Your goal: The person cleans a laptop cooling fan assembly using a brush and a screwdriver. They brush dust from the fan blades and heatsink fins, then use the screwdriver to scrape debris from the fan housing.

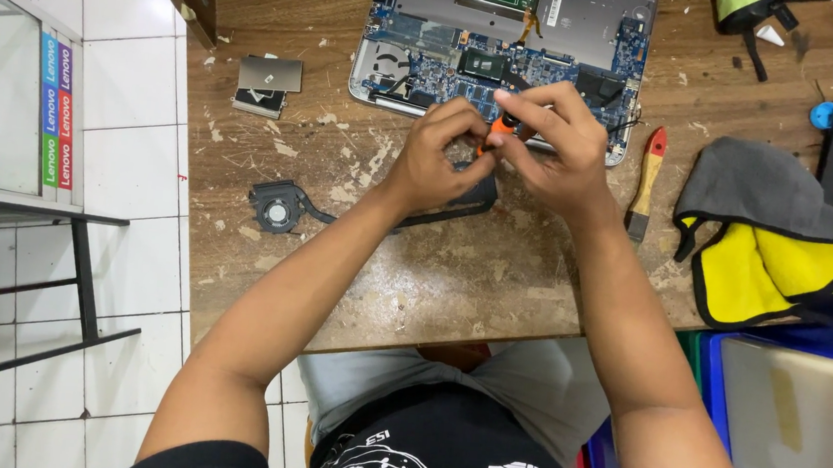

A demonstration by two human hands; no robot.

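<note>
Right now I see both hands meeting above the near edge of an opened laptop, pinched around a small orange screwdriver. My left hand curls in from the left and my right hand comes in from the right; the grip of each is closed on the tool, fingertips bunched together over it. Only a short orange stretch of the handle shows between the fingers, with a dark part at its upper end. Its long axis runs on a slant, from upper right down to lower left, the lower end aimed toward the worktop; the tip itself is hidden by my fingers.

The laptop lies with its bottom cover off, a blue circuit board and a green patch showing inside the grey shell. Under my hands a dark strip runs left to a round black fan lying loose on the wood. Farther left sits a small square metal part. Just right of my right hand lies a brush with a red handle, its long axis nearly upright in the view. Beyond it a grey and yellow cloth is bunched at the worktop's edge. Below that stands a blue bin covered by a pale lid, so I cannot tell what is inside.
</note>
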